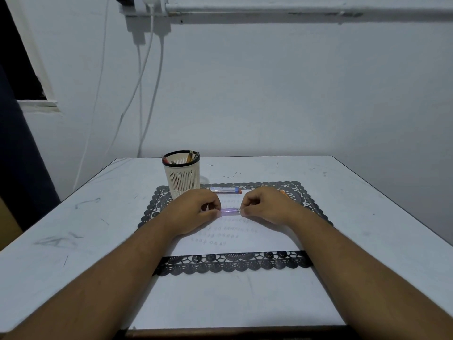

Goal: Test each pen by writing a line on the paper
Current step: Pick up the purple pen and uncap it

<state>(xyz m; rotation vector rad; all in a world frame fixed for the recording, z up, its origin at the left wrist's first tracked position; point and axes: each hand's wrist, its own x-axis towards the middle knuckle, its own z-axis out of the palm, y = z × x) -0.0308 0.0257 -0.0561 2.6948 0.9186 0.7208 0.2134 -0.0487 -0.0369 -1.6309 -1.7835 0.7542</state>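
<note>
Paper [257, 239] lies on the black lace mat [232, 265], bearing rows of scribbles. Above it, your left hand [196, 212] and right hand [264, 207] pinch opposite ends of a purple pen [230, 211], held level. At 12 o'clock lies a clear pen [225, 190]; at 11 o'clock stands the pen holder [182, 176].

Both hands [196, 208] [266, 206] curled (pinching grip)

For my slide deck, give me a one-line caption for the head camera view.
Both hands hold a purple pen by its ends above the scribbled paper, pen cup behind.
</note>
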